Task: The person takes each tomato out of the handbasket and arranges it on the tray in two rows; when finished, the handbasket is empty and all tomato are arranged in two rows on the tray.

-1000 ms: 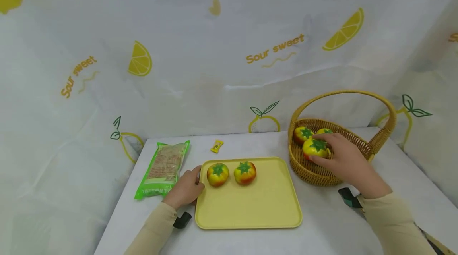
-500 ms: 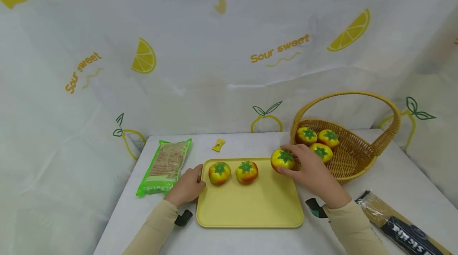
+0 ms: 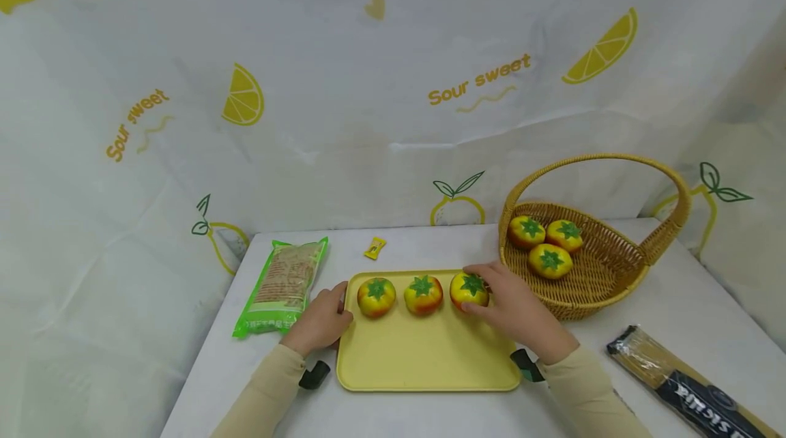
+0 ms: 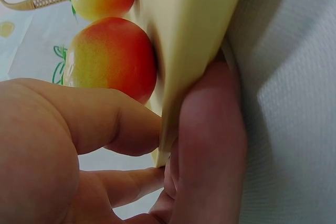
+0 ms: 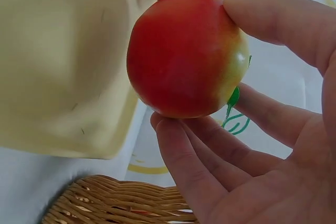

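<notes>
My right hand [image 3: 512, 305] holds a yellow-and-red tomato [image 3: 468, 292] with a green star-shaped top, thumb and fingertips on opposite sides of it. The tomato is over the back right part of the yellow tray [image 3: 424, 359]; its red underside [image 5: 181, 59] faces the right wrist camera. Two similar tomatoes, one at the left [image 3: 376, 298] and one in the middle [image 3: 423, 296], sit in a row along the tray's back. My left hand [image 3: 319, 318] grips the tray's left rim, thumb on top and a finger [image 4: 212, 135] underneath.
A wicker basket [image 3: 604, 278] with a tall handle holds three more tomatoes [image 3: 550, 260] at the back right. A green-edged bag [image 3: 282, 284] lies left of the tray, a small yellow wrapped sweet [image 3: 374, 247] behind it. A long packet [image 3: 688, 383] lies at the front right.
My right hand has lifted a tomato out of the basket and carried it left to the tray, beside the other two. The left hand has stayed on the tray's rim.
</notes>
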### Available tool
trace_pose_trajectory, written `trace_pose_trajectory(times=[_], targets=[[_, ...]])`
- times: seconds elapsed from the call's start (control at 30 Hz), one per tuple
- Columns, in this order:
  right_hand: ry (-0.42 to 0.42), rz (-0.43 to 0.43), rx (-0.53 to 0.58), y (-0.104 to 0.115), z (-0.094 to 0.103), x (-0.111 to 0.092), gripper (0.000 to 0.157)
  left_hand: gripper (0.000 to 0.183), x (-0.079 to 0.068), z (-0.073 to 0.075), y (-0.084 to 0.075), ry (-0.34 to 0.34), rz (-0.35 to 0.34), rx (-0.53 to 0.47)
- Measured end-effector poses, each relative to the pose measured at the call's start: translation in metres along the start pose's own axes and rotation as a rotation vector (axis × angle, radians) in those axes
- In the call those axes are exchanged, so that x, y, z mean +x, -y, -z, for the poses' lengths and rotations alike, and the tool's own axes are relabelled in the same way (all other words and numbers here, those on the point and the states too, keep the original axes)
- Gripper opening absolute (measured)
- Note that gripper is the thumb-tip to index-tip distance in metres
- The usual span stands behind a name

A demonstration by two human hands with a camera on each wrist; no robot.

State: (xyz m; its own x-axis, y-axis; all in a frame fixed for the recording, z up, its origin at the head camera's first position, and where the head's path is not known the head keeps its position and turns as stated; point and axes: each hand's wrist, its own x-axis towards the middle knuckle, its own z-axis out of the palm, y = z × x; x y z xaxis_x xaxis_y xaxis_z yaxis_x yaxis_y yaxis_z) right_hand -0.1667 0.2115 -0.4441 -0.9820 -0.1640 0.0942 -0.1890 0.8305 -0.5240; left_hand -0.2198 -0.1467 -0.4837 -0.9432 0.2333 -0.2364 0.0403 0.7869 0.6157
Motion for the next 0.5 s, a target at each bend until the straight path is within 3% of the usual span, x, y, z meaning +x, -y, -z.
trace_pose_trajectory(times=[0.5], targets=[[0.045, -0.027, -0.021, -0.0007, -0.0040, 0.0009, 0.059, 0.069, -0.0027, 0.0012, -0.0010, 0.010, -0.004, -0.024]])
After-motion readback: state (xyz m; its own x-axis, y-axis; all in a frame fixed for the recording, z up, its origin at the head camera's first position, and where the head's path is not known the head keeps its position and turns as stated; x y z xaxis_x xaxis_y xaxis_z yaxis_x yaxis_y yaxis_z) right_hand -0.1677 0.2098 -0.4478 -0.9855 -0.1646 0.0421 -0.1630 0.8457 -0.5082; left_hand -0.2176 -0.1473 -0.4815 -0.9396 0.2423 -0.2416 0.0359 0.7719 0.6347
